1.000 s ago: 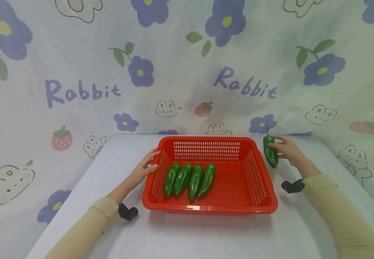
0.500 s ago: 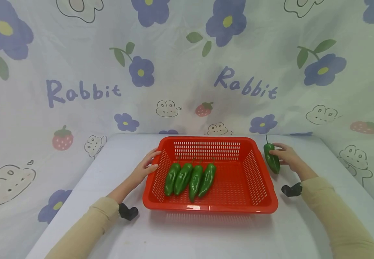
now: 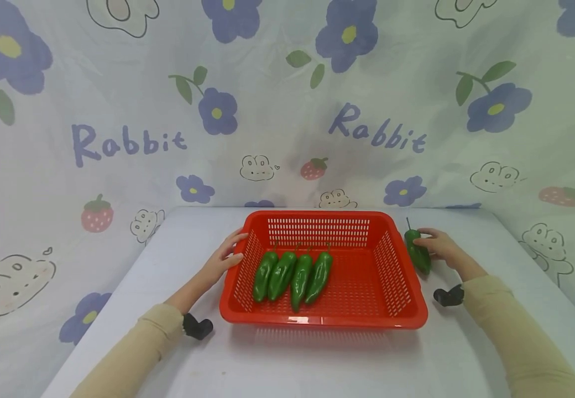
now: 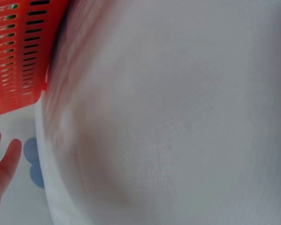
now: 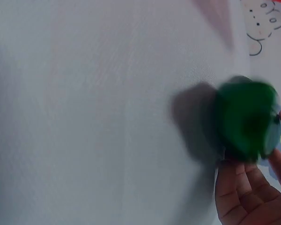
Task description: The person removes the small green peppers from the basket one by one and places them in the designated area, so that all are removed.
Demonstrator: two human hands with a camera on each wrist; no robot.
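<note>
"What's worn on the arm left of the red basket [image 3: 317, 320]?"

"A long beige left sleeve [image 3: 135, 348], plain cloth, lightly creased, with a cuff near the wrist."

"And right of the basket?"

"A right sleeve [image 3: 521, 331] in the same beige, also cuffed and creased."

"Anything dark?"

"A small black left wrist piece [image 3: 198, 326] and a matching right wrist piece [image 3: 449, 296], both round-ended, each beside its cuff, facing the basket."

"The fingers [image 5: 228, 192]?"

"Bare."

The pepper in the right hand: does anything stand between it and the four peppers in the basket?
Yes: the right wall of the red basket stands between the held pepper and the four peppers inside. Above that wall, nothing visible is in the way.
</note>
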